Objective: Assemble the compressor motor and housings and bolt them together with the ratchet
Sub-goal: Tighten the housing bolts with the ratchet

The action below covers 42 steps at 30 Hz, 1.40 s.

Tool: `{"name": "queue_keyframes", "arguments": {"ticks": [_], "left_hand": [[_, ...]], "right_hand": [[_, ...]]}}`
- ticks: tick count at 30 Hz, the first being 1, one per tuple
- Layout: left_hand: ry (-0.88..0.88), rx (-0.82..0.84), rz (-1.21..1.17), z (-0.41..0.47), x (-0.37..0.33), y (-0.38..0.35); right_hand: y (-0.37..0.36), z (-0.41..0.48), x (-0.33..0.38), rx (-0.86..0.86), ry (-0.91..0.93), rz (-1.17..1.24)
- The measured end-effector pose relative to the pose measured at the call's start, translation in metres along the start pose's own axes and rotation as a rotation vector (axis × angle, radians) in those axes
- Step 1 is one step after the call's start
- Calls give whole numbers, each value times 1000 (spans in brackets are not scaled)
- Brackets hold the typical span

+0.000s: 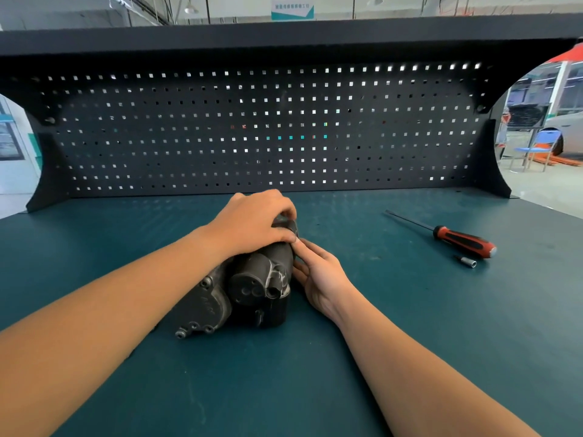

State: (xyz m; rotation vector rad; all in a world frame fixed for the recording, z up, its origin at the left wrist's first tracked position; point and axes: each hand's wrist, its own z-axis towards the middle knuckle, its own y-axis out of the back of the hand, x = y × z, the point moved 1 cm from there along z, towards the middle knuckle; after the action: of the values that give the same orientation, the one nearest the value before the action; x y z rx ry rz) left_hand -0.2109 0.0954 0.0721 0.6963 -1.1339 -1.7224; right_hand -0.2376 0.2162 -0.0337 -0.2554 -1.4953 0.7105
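Observation:
A dark grey compressor (252,288) lies on its side in the middle of the green bench top (410,326), its flat end cover with bolt holes facing me at the lower left. My left hand (252,225) is curled over the far end of the housing and grips it from above. My right hand (321,275) lies against the compressor's right side, fingers fairly straight and touching the housing near my left thumb. The far end of the compressor is hidden under my left hand.
A long screwdriver-style tool with a red and black handle (463,241) lies at the right of the bench, and a small silver socket bit (468,261) sits just in front of it. A black pegboard (268,130) closes the back of the bench.

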Motion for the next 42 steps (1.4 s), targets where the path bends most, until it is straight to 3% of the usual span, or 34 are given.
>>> {"name": "queue_keyframes", "arguments": {"ticks": [5,21,27,31,33,37,42], "left_hand": [[79,134,-54,6,12,-2],[90,135,-123,2,16,-10],[129,147,-298,6,17,-7],[175,244,-420,-12,11,11],[129,263,-347,-40,9,20],[114,261,36,-83,3,13],[210,204,-61,-90,3,8]], "right_hand": [[0,0,1,30,-8,3],[0,-4,8,34,18,-22],[-1,-4,8,9,39,-83],[0,-2,6,11,36,-98],[0,-1,5,17,32,-90],[-1,0,5,-8,27,-106],[-1,-1,6,41,14,-147]]}}
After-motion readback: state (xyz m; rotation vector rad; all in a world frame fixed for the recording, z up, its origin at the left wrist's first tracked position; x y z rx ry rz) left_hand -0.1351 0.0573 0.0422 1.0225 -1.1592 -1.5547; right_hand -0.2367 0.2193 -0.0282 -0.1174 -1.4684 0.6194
